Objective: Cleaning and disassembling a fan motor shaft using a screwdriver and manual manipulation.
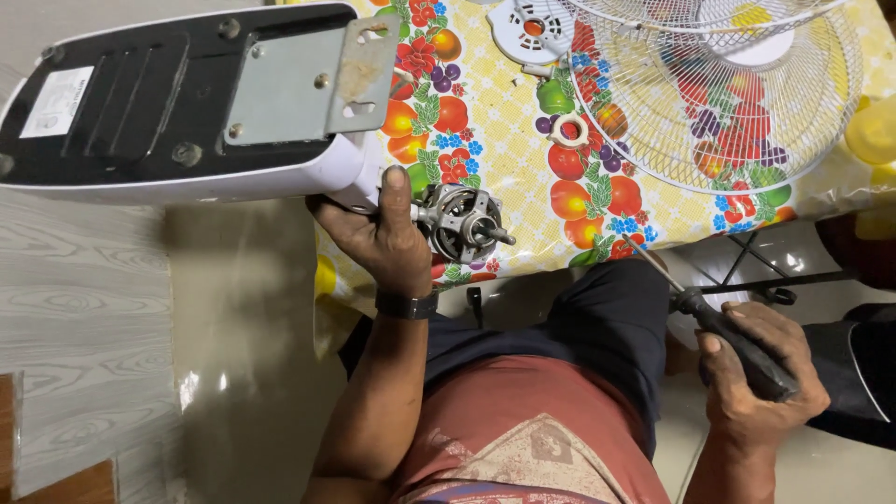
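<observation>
My left hand [378, 238] grips the neck of a white fan body [187, 103], just behind the bare metal fan motor [462, 221] with its shaft pointing right. The body's black underside and a grey metal bracket [308, 79] face me. A dark watch sits on that wrist. My right hand [756, 359] is closed on the black handle of a screwdriver [719, 327] over my lap, its thin shaft pointing up toward the table edge, away from the motor.
A table with a yellow fruit-print cloth [523, 121] holds a white wire fan guard [719, 84], a white round fan cover [527, 28] and a small white ring nut [567, 131]. A black metal stand [765, 275] is below the table at right. Grey wood-look floor lies left.
</observation>
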